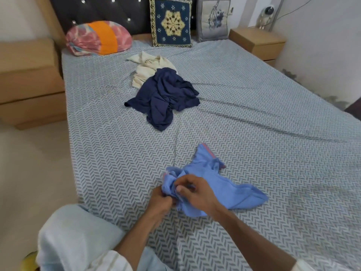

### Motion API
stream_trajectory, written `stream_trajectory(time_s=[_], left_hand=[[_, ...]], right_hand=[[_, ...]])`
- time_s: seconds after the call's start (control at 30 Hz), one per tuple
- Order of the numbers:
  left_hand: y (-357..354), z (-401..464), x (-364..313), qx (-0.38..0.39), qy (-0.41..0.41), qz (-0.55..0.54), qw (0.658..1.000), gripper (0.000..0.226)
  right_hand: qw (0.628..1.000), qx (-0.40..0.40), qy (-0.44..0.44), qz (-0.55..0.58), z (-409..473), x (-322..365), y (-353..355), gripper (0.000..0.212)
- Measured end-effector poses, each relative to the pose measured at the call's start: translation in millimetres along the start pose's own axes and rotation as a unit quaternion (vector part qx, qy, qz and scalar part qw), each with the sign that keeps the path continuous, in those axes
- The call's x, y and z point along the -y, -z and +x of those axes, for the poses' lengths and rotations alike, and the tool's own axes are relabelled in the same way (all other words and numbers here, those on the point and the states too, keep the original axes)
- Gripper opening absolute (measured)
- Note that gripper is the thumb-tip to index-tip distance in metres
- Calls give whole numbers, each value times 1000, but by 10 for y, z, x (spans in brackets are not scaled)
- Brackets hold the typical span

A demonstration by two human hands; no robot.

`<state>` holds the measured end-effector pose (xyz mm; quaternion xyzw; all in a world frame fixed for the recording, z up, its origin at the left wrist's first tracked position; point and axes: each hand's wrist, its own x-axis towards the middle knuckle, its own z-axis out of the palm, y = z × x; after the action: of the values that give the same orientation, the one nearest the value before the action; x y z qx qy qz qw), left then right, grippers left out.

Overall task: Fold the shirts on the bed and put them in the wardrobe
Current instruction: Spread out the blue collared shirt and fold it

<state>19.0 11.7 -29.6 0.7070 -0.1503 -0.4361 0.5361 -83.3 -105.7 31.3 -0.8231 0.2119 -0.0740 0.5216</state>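
Light blue shirt [211,184], crumpled, red-pink trim along one edge, lying near the foot of the bed [273,133], one end bunched up. Navy shirt [164,98] in a rumpled heap at mid-bed, well apart from the blue one. Cream shirt [148,65], also unfolded, just behind the navy heap toward the headboard, its near edge tucked under the navy cloth.

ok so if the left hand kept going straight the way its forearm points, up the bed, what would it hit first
Probably the light blue shirt that the left hand already grips; beyond it lies bare bed, then roughly the navy shirt. Depth is uncertain from one view.
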Motion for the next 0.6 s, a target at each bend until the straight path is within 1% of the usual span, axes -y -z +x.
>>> stream_trajectory(time_s=[0.03, 0.07, 0.1, 0.13, 0.17, 0.2, 0.23, 0.27, 0.3, 0.33, 0.37, 0.4, 0.43, 0.47, 0.5, 0.57, 0.6], left_hand=[[110, -11, 28, -8, -3, -18, 1000, 30], [171, -18, 24, -25, -9, -44, 999, 33], [267, -60, -14, -49, -4, -76, 996, 31], [345, -107, -89, -70, 10, -112, 991, 29], [402, -195, -203, -80, 8, -152, 985, 26], [492, -236, -264, -95, 1, -182, 979, 20], [537, -286, -344, -106, -8, -207, 973, 15], [606, -336, -424, -123, -11, -224, 967, 13], [651, -362, -488, -138, -8, -245, 960, 19], [725, -399, -561, -149, -11, -266, 952, 29], [774, -436, -627, -146, -21, -295, 944, 33], [811, -466, -696, -148, -23, -324, 934, 33], [851, -476, -737, -153, -31, -341, 927, 35], [872, -467, -769, -158, -37, -345, 924, 40], [882, -489, -810, -154, -41, -324, 932, 42], [893, -574, -885, -146, -67, -247, 955, 32], [890, -633, -933, -135, -77, -207, 966, 33]], right_hand=[[999, -34, 20, -4, 33, -33, 19, 19], [997, -56, 36, -47, 72, -123, 87, 35], [991, -59, 39, -114, 124, -170, 131, 55], [980, -45, 12, -195, 171, -209, 175, 77], [963, -21, -39, -265, 203, -270, 217, 94], [945, 13, -87, -315, 245, -253, 226, 102], [931, 45, -123, -339, 278, -260, 238, 100], [926, 65, -135, -345, 328, -227, 225, 88], [931, 68, -130, -335, 354, -205, 218, 74], [943, 59, -118, -305, 380, -123, 180, 60], [962, 41, -108, -246, 400, -46, 144, 46], [982, 22, -112, -153, 423, 65, 104, 31], [992, -5, -119, -43, 456, 184, 62, 18], [990, -44, -120, 56, 488, 351, 30, 10], [978, -81, -122, 150, 532, 506, 3, 8], [941, -108, -130, 295, 618, 863, -23, 7], [926, -108, -126, 339, 673, 1029, -37, 10]])
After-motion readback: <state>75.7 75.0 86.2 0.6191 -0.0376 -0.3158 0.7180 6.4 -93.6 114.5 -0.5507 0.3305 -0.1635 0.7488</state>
